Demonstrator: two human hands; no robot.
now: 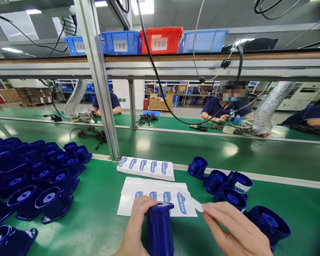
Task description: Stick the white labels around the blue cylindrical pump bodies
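My left hand [137, 227] is wrapped round a dark blue plastic housing [160, 231], held upright with its flange on top near the front of the green table. To its right, my right hand [234, 227] pinches the corner of a white label [194, 203] between thumb and fingers. This label is lifted at an angle over the label sheets [128, 192], which carry blue and white printed labels. Whether it is fully off the sheet I cannot tell. Behind them lies a thick stack of label sheets [146, 168].
Many blue housings [53, 199] crowd the left side; several more [232, 197] stand at the right, one bearing a label. A metal post [100, 81] rises behind the label stack. Cables hang from above. Across the line, people [226, 106] sit working.
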